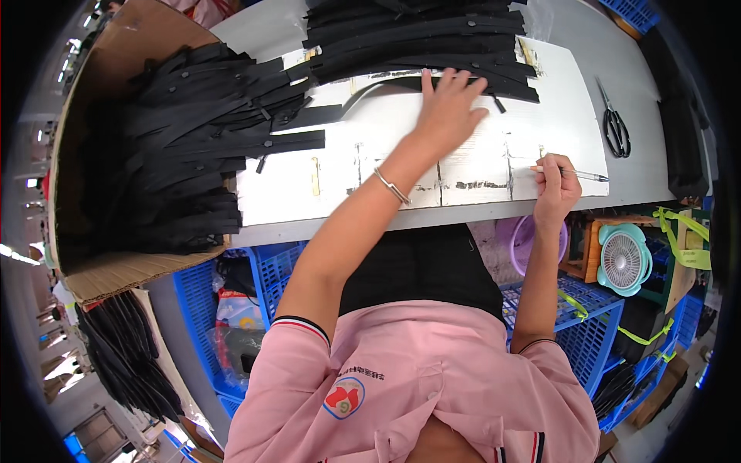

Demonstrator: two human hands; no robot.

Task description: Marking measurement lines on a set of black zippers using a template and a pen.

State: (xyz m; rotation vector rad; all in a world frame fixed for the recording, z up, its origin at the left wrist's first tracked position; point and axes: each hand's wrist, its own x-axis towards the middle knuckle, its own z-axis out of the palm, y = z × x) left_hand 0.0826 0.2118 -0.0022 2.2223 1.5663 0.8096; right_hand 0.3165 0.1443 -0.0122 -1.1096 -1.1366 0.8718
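Note:
My left hand lies over a long black zipper strip, its fingers spread and slightly blurred. The strip arches up a little to the left of the hand, and a dark pull tab hangs near the fingertips. In my right hand a slim pen is pinched, its tip pointing left above a white board with dark and yellowish marks. Beyond the left hand, a stack of black zippers covers the board's far part.
A cardboard box at the left overflows with black zippers onto the board. Black-handled scissors lie on the grey table to the right. Below the table's edge are blue crates, a purple basket and a turquoise fan.

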